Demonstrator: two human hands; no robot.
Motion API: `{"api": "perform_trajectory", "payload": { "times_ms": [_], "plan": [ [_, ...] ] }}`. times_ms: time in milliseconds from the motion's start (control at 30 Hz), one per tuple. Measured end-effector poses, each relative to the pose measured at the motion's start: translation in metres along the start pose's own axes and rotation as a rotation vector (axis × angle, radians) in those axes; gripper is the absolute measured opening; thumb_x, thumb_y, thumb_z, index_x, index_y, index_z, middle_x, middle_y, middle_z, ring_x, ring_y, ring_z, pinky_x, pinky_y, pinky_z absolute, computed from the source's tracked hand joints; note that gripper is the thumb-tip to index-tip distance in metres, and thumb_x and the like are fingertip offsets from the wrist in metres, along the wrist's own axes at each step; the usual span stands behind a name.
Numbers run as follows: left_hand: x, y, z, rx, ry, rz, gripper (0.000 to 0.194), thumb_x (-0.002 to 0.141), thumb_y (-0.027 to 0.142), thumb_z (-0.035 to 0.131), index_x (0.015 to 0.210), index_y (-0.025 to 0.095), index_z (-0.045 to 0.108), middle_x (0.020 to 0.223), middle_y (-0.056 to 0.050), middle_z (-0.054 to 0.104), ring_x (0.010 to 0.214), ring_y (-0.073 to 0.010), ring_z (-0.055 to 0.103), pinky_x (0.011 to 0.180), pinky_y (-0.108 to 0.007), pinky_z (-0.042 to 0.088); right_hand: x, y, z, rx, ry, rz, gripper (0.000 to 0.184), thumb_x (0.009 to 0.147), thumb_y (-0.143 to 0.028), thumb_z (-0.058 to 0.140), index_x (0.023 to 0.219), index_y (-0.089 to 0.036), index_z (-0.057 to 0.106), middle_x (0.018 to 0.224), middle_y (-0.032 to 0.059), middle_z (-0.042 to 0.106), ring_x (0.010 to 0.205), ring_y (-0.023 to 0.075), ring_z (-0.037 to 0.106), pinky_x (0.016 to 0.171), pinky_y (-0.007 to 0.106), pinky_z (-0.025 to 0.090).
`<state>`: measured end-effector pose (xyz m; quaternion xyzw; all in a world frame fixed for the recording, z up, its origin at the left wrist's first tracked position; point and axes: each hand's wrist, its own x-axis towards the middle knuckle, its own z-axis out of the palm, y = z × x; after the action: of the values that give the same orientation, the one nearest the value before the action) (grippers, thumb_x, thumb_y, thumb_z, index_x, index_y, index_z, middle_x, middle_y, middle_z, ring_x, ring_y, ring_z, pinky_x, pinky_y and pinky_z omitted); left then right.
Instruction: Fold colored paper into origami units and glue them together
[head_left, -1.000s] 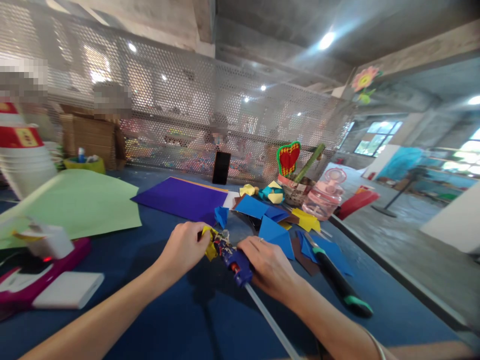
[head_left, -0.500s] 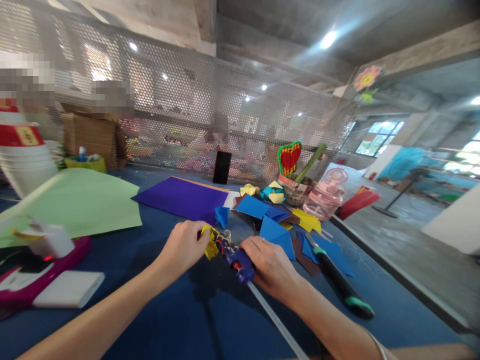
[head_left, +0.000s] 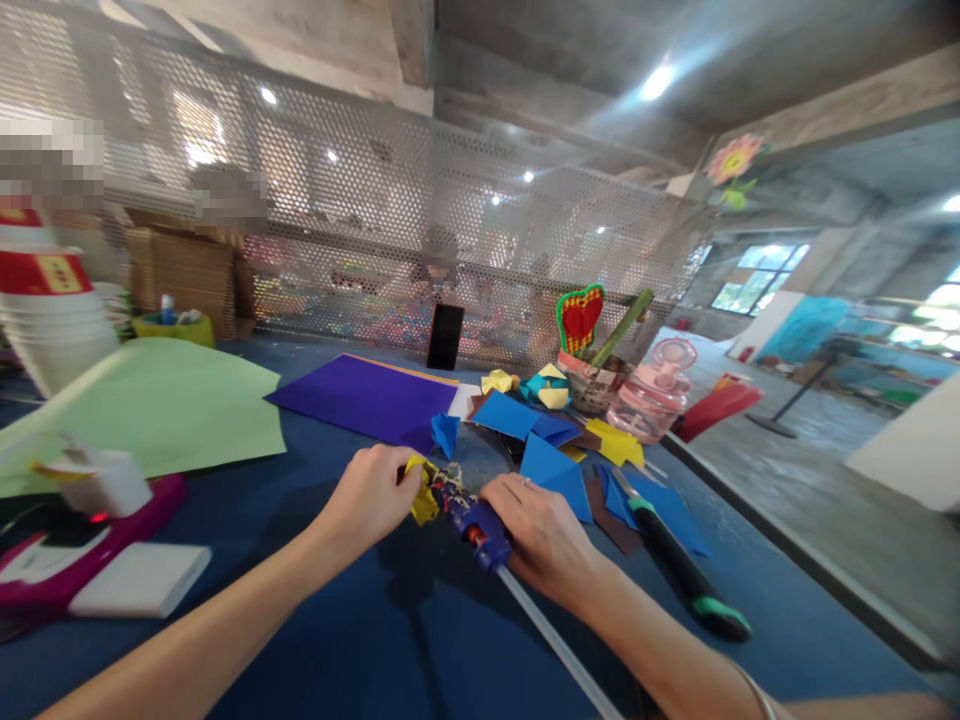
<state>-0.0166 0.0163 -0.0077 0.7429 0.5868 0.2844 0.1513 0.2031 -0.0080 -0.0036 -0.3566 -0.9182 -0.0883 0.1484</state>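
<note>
My left hand [head_left: 369, 496] is closed on a small folded yellow paper piece [head_left: 422, 494] held just above the blue table [head_left: 420, 640]. My right hand [head_left: 541, 535] grips a blue hot glue gun [head_left: 474, 521] with a clear glue stick [head_left: 555, 645] sticking out of its back toward me. The gun's nozzle points at the yellow piece and touches or nearly touches it. Both hands are close together at the table's middle.
Blue, yellow and brown paper scraps [head_left: 559, 460] and a black-handled tool [head_left: 686, 575] lie to the right. A purple sheet [head_left: 367, 396] and a green sheet [head_left: 157, 405] lie behind. A pink bottle [head_left: 649, 395], a phone [head_left: 444, 336], stacked cups [head_left: 49, 300] and a pink case [head_left: 82, 545] stand around.
The hands, the glue gun and the yellow piece have held almost still; only the view has shifted slightly.
</note>
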Motion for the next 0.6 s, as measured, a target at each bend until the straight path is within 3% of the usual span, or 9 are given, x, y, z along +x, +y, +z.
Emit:
{"api": "perform_trajectory", "payload": {
  "times_ms": [600],
  "plan": [
    [0.0011, -0.0021, -0.0027, 0.010, 0.022, -0.013, 0.029, 0.082, 0.023, 0.041, 0.071, 0.017, 0.068, 0.057, -0.001, 0.059, 0.053, -0.0101, 0.044, 0.054, -0.024, 0.024, 0.0000, -0.0009, -0.0017, -0.014, -0.006, -0.007, 0.007, 0.088, -0.020, 0.042, 0.088, -0.017, 0.048, 0.084, 0.0072, 0.057, 0.075, 0.0194, 0.050, 0.064, 0.029, 0.038]
  ]
}}
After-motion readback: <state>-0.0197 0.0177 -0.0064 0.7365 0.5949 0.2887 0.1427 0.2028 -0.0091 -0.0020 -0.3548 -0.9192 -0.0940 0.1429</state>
